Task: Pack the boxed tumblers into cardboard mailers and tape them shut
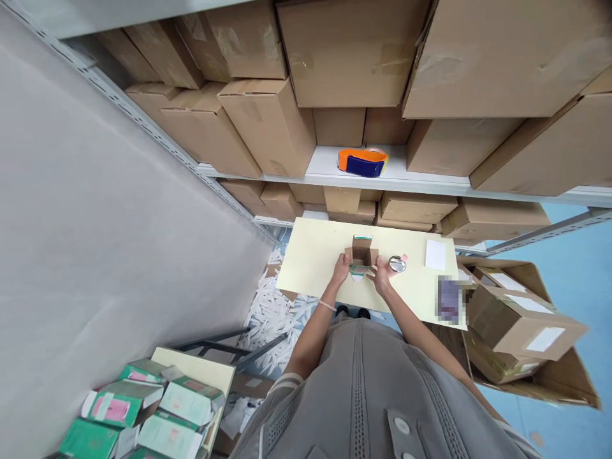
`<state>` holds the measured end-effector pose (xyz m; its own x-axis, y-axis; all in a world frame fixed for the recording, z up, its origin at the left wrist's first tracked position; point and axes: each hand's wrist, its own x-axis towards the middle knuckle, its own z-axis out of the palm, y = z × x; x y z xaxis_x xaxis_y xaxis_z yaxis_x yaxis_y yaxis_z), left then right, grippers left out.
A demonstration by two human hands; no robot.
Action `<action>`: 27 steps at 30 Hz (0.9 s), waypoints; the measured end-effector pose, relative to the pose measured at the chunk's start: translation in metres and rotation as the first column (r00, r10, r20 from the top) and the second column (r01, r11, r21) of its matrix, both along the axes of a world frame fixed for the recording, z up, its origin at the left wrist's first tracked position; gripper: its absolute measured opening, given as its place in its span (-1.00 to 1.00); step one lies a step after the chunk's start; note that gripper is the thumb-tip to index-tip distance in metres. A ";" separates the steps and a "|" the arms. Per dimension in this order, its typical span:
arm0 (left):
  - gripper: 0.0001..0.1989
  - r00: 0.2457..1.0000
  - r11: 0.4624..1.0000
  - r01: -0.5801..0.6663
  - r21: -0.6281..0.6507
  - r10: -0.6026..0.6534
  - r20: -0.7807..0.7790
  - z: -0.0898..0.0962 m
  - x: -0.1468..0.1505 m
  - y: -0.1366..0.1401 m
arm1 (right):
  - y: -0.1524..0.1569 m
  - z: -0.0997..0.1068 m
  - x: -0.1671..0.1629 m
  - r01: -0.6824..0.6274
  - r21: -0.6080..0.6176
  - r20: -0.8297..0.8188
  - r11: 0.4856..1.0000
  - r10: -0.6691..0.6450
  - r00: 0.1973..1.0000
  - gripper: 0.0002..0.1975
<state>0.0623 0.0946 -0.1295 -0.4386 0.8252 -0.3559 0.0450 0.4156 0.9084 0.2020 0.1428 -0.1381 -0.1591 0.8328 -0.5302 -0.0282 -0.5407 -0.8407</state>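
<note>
A small open carton (362, 256) stands on the pale yellow table (310, 255), its flaps folded outward and its brown inside facing up; green print shows on its near side. My left hand (340, 269) grips its left side, thumb up against the flap. At its right side, my right hand (381, 275) holds the right flap and near corner, with some fingers spread along the front. Just right of that hand sits a round, silver-topped item (397, 264) with a pink tab. Whatever lies inside the carton is too dark to make out.
White paper (435, 255) and a blurred purple item (448, 299) lie at the table's right. Brown boxes (268, 124) fill the shelves ahead, beside an orange-and-blue tape loop (363, 162). A large carton (568, 376) stands right; green cartons (119, 401) lie lower left, near paper strips (270, 306).
</note>
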 end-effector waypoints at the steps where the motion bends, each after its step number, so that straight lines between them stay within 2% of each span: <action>1: -0.67 1.000 1.000 0.004 0.009 -0.004 -0.007 0.000 0.000 0.000 | 0.000 -0.001 0.000 -0.011 0.001 0.013 1.000 0.011 1.000 -0.28; 4: -0.71 0.997 0.998 0.000 0.069 0.005 -0.071 0.003 -0.001 -0.001 | 0.000 -0.005 0.001 -0.071 0.032 0.084 0.997 0.068 0.994 -0.26; 7: -0.58 0.951 0.974 0.028 0.224 0.043 -0.305 0.013 -0.002 -0.006 | 0.001 -0.010 0.002 -0.118 0.083 0.138 0.989 0.106 0.985 -0.23; 10: -0.58 0.841 0.936 0.197 0.292 -0.008 -0.542 0.024 -0.007 -0.011 | 0.002 -0.014 0.003 -0.107 0.093 0.150 0.990 0.092 0.984 -0.22; 13: -0.53 0.736 0.881 0.414 0.231 -0.175 -0.654 0.032 -0.019 -0.011 | 0.004 -0.015 0.003 -0.086 0.095 0.162 0.992 0.070 0.984 -0.22; 16: -0.40 0.693 0.820 0.541 0.185 -0.311 -0.650 0.037 -0.034 -0.005 | 0.005 -0.015 0.002 -0.077 0.126 0.182 0.989 0.053 0.982 -0.22; 19: -0.30 0.657 0.791 0.604 0.095 -0.428 -0.620 0.042 -0.050 0.004 | 0.006 -0.016 0.002 -0.102 0.220 0.216 0.970 0.053 0.975 -0.24; 23: -0.24 0.579 0.726 0.685 -0.065 -0.596 -0.556 0.050 -0.063 0.015 | 0.007 -0.019 0.003 -0.165 0.393 0.259 0.905 0.063 0.964 -0.27; 27: -0.24 0.544 0.681 0.722 -0.127 -0.670 -0.505 0.055 -0.066 0.023 | 0.009 -0.015 0.003 -0.197 0.487 0.312 0.851 0.041 0.949 -0.31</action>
